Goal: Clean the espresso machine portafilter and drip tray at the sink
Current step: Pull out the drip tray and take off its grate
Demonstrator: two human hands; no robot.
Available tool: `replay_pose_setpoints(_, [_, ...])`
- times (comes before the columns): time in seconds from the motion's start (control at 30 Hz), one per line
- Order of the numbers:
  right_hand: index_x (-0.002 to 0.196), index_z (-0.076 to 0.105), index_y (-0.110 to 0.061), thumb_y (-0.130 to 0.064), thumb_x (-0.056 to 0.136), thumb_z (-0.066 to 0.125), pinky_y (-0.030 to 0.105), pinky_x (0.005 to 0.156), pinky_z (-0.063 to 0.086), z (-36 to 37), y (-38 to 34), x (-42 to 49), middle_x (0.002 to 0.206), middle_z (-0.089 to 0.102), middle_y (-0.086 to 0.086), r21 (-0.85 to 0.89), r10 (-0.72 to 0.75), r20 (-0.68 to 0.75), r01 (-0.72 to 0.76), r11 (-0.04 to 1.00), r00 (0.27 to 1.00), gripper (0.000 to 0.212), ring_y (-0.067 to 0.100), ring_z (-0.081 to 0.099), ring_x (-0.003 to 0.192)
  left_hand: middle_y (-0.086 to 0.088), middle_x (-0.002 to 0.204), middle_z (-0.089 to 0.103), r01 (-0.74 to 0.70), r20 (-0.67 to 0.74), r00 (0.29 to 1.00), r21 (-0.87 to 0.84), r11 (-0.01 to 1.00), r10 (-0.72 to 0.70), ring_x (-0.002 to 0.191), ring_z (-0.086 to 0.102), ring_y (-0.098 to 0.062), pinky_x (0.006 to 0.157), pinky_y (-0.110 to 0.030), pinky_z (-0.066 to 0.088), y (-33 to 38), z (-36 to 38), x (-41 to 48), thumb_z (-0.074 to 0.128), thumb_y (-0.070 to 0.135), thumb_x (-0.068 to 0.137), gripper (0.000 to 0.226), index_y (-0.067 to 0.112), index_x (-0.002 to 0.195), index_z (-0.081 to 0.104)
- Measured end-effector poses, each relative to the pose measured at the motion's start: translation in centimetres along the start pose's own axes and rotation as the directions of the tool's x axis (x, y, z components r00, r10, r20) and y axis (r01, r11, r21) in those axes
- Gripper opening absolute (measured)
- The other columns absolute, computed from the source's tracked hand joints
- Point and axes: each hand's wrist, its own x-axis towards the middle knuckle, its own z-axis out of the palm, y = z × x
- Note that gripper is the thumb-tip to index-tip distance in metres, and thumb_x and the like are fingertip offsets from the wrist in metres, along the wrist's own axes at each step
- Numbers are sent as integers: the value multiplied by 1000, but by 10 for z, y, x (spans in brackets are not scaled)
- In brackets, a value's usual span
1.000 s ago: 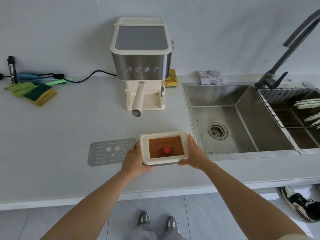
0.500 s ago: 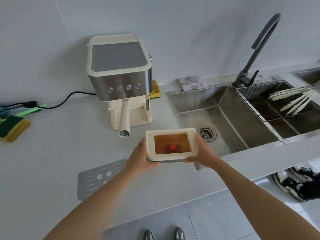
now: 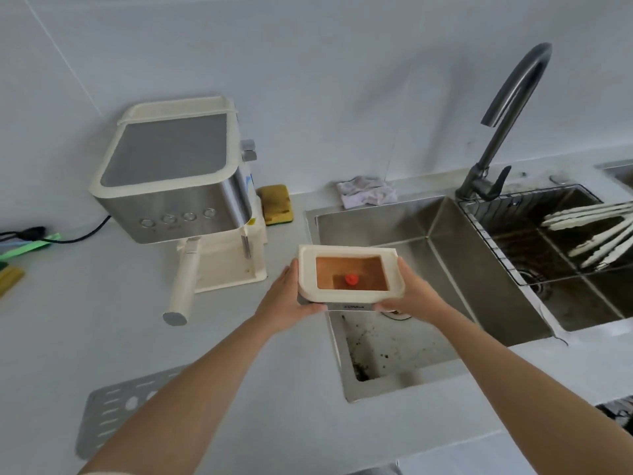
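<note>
A left hand [image 3: 286,298] and right hand [image 3: 412,293] clasp a drip tray [image 3: 346,251] of brown liquid over the left edge of a steel sink [image 3: 459,258], centre frame, in a pale countertop [image 3: 68,337] below a white wall [image 3: 308,80]; the portafilter [image 3: 185,279] juts from the espresso machine [image 3: 171,186], left; a forearm [image 3: 178,402] hides part of a metal grate [image 3: 106,419].

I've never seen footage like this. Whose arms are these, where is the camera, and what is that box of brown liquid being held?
No robot here. A person wears a wide-angle camera on the head, so you look down at their own arms. The left hand and right hand grip a cream drip tray holding brown liquid and a red float, over the sink's left edge. On the counter stand the espresso machine, its portafilter handle sticking out, and a flat metal grate.
</note>
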Motion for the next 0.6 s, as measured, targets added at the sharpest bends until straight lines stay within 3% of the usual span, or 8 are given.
replay_pose_setpoints(0.1, [131, 36, -25, -5, 60, 83, 6, 79, 43, -33, 5, 15, 129, 48, -2, 21, -51, 57, 50, 999, 997, 88, 9, 49, 114, -1, 133, 45, 42, -16, 999, -22, 999, -42, 121, 45, -16, 100, -40, 44, 19, 17, 22, 78, 33, 69, 88, 20, 138, 25])
replay_pose_setpoints(0.2, [108, 47, -39, -8, 57, 81, -1, 70, 40, -64, 10, 25, 109, 55, -17, 17, -89, 118, 87, 996, 989, 69, -16, 54, 97, 1, 134, 46, 92, -32, 995, -46, 995, -94, 122, 45, -15, 100, -38, 43, 35, 33, 42, 77, 33, 70, 86, 22, 138, 26])
replay_pose_setpoints(0.27, [100, 46, -40, -7, 56, 80, -7, 65, 36, -79, 16, 34, 100, 52, -26, 10, -87, 137, 87, 996, 987, 65, -22, 53, 86, 3, 133, 46, 120, -41, 992, -67, 991, -123, 121, 45, -13, 99, -35, 44, 42, 43, 53, 76, 32, 72, 81, 24, 136, 27])
replay_pose_setpoints(0.43, [99, 42, -48, -9, 60, 83, -6, 64, 36, -104, 35, 54, 101, 49, -29, 17, -33, 165, 30, 999, 986, 69, -24, 48, 84, 13, 125, 45, 130, -38, 990, -100, 987, -134, 111, 44, -3, 81, -11, 36, 56, 57, 77, 74, 30, 75, 76, 26, 135, 28])
replay_pose_setpoints(0.53, [110, 38, -46, -11, 64, 81, 6, 68, 42, -111, 45, 61, 106, 50, -26, 38, 5, 178, -12, 999, 984, 72, -13, 50, 92, 15, 124, 43, 144, -18, 989, -95, 985, -147, 109, 42, -2, 83, -17, 36, 59, 60, 89, 72, 33, 76, 77, 28, 137, 25])
replay_pose_setpoints(0.6, [111, 37, -49, -12, 65, 80, 7, 67, 42, -114, 49, 65, 105, 52, -27, 45, 27, 180, -36, 998, 983, 72, -12, 54, 91, 12, 125, 46, 148, -5, 989, -92, 985, -149, 108, 44, -4, 79, -16, 37, 59, 61, 97, 71, 35, 77, 74, 28, 136, 27])
